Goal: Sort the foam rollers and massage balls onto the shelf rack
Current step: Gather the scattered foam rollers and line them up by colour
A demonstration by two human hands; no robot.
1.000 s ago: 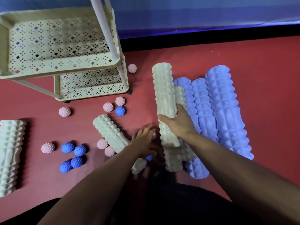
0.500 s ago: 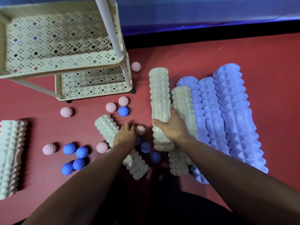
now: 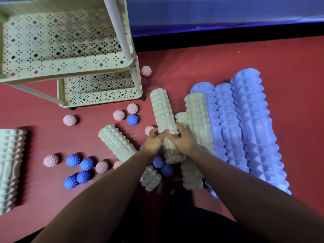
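Foam of this ribbed kind looks light and fairly stiff, with enough give under the fingers that a firm squeeze should neither crush nor mark it. The grey-green roller now in hand is long for its width, so held low it will likely want to tip at the far end; a hold near the middle, or one hand at each third, would steady it better. Its ridges give plenty of bite, so slipping seems unlikely.

Both hands grip it together toward its near end. The left hand has its fingers curled round the roller's left side, and the right hand wraps the right side with the thumb across the top. The roller points away from the person, its far end close to the front right corner of the shelf rack, whose two visible tiers hold nothing yet. Whether it is fully off the red floor mat cannot be told.

Another grey-green roller lies angled just left of the hands, two more touch the held one on its right, and three blue rollers lie side by side beyond those. Spiky pink balls and blue balls are scattered over the mat's left half; being small and round, they may roll if nudged.
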